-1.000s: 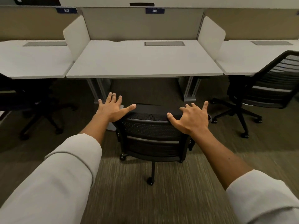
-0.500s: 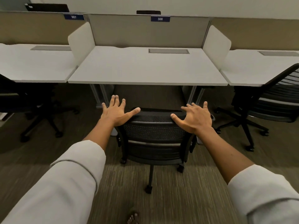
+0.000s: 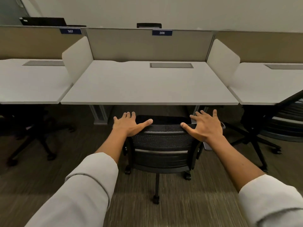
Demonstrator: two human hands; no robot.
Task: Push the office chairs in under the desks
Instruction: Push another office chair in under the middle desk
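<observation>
Pushing the middle chair (image 3: 161, 145) toward the bench (image 3: 147, 86), seat just short of its front edge. Left hand (image 3: 129, 124) and right hand (image 3: 205, 126) spread flat, fingers straight, pressing the top corners of the backrest, gripping nothing. Next, probably: rolling straight forward, clear of the bench legs.

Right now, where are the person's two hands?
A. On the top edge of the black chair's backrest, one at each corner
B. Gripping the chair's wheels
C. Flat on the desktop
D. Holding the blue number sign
A: the left hand and right hand rest with fingers spread on the top of the black chair backrest, in front of desk 306.
</observation>
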